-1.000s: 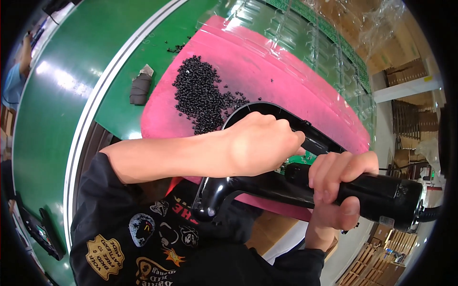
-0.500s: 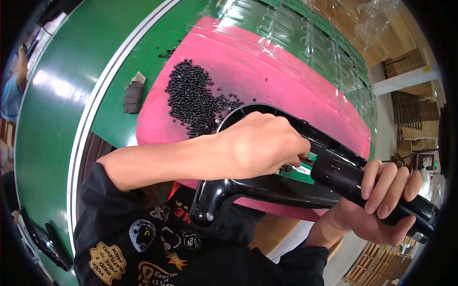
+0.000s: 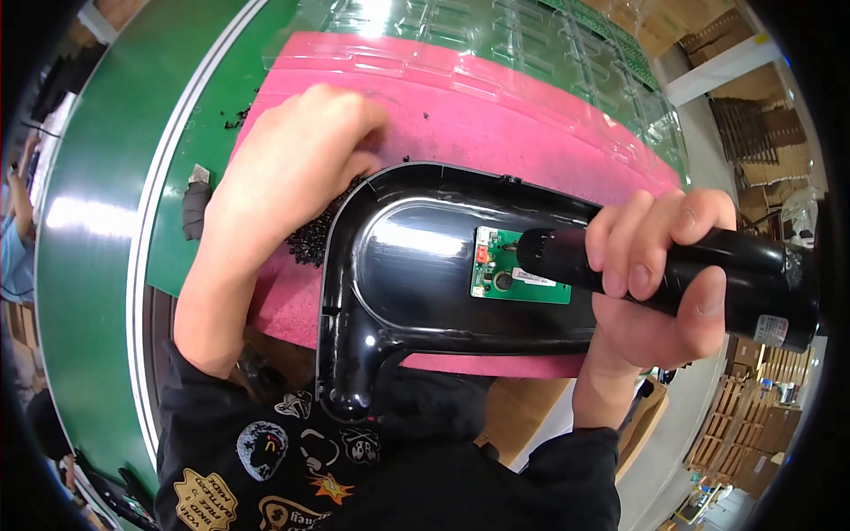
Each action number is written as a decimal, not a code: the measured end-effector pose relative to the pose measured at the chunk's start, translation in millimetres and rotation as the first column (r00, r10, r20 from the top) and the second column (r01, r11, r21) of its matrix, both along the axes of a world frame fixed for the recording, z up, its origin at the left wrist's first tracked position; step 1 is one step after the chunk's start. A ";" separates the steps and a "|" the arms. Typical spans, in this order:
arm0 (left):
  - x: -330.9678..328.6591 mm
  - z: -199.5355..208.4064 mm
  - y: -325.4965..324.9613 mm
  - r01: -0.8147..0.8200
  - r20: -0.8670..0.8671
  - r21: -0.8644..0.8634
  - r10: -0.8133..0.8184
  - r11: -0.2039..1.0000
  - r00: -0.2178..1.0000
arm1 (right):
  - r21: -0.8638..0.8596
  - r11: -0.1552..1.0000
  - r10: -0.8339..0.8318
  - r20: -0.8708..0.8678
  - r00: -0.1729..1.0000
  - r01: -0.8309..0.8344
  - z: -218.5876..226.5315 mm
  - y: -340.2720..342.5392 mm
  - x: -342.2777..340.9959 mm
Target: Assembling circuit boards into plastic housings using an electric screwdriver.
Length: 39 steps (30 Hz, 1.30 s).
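Note:
A long black electric screwdriver (image 3: 744, 265) lies in my right hand (image 3: 660, 257), its fingers wrapped round the body. Its tip is over a green circuit board (image 3: 531, 290) with a red connector and a white label. The board sits inside a glossy black curved plastic housing (image 3: 425, 305), which extends behind my right hand. My left hand (image 3: 305, 155) hovers above a heap of small black screws (image 3: 307, 245), covering most of it. Its fingers are curled and partly smeared by motion; whether they hold anything is hidden.
A pink mat (image 3: 496, 133) lies under the housing on a green table (image 3: 106, 177). Clear plastic trays (image 3: 496, 53) run along its far side. A dark wrapped bundle (image 3: 195, 211) rests left of the mat. Stacked cardboard (image 3: 753, 133) stands at the right.
My left hand has left the circuit board and swung left and away to the screw heap, uncovering the board. The screwdriver and my right hand now appear slightly higher, with the housing shifted left.

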<state>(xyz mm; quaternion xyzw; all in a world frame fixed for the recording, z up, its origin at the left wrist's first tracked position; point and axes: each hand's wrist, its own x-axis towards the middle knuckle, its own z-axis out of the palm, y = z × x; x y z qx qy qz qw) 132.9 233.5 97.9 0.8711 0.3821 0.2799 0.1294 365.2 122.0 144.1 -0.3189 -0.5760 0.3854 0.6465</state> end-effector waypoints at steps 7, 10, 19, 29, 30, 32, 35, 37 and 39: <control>1.0 -6.4 0.0 -0.029 -0.197 -0.136 0.002 0.990 0.980 | -0.025 0.999 -0.027 0.052 0.998 0.028 -2.6 10.4 -6.1; 0.6 -9.4 0.3 -0.020 -0.124 -0.083 0.009 0.996 0.992 | -0.012 0.997 0.074 0.177 0.981 -0.073 -0.5 24.9 2.2; 2.8 2.5 -7.5 -0.032 -0.247 -0.126 0.000 0.991 0.969 | -0.189 0.979 0.069 -0.073 0.995 -0.082 1.5 19.9 -12.6; 5.6 12.7 -8.2 -0.031 -0.292 -0.249 -0.044 0.968 0.955 | 0.016 1.000 0.024 -0.106 0.994 -0.022 -15.5 4.0 1.1; 4.9 12.3 -8.6 -0.052 -0.296 -0.247 -0.024 0.968 0.955 | 0.056 0.998 0.025 -0.113 0.993 -0.018 -16.4 1.7 6.0; 6.4 8.4 -9.1 -0.129 -0.203 -0.091 0.109 0.987 0.973 | 0.009 1.000 -0.001 -0.157 0.988 0.003 -5.5 -5.7 8.9; 19.3 19.9 -13.4 -0.038 -0.018 -0.050 0.037 0.998 0.999 | 0.159 0.983 0.127 -0.248 0.960 -0.089 -2.0 -9.0 21.2; 33.6 25.1 -19.1 0.230 0.171 -0.112 -0.209 0.967 0.963 | 0.132 0.988 0.121 -0.299 0.947 -0.085 5.5 -22.7 28.9; 43.7 15.0 -32.1 0.411 0.155 -0.085 -0.396 0.908 0.905 | 0.176 0.981 0.136 -0.306 0.942 -0.084 7.1 -28.3 27.8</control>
